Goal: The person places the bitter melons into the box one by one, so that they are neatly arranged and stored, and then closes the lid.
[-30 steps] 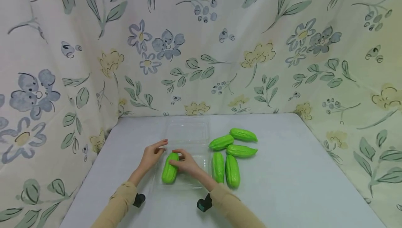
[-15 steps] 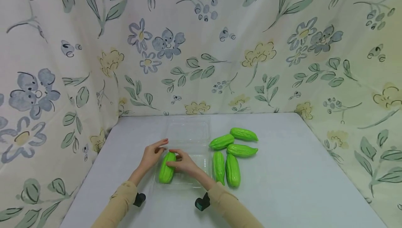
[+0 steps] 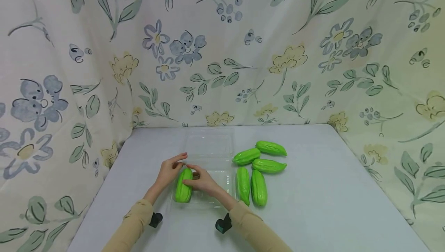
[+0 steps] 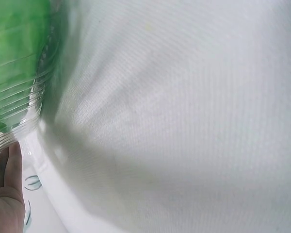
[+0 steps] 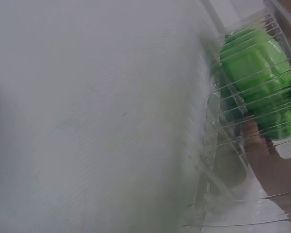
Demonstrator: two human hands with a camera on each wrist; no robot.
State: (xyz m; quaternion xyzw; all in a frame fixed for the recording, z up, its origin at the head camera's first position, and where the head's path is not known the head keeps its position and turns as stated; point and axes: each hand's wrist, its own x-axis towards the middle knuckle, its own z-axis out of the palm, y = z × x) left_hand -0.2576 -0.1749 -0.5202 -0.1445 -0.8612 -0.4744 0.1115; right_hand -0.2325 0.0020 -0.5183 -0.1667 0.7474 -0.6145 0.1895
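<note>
In the head view my right hand holds a bright green, ridged bitter melon, thumb and fingers on its upper part. The melon lies lengthwise at the left side of an open clear plastic clamshell box. Through the box's ribbed wall the right wrist view shows the same bitter melon with fingers against it. My left hand is at the box's back left corner, its fingers extended near the hinge. In the left wrist view its fingers reach up to the box edge; the thumb is hidden there.
Several more bitter melons lie on the white table right of the box. The box's clear lid lies folded back behind it. A floral curtain hangs around the table's back and sides.
My right hand has moved the bitter melon slightly left, up to the box's left side. The left hand has stayed almost still.
</note>
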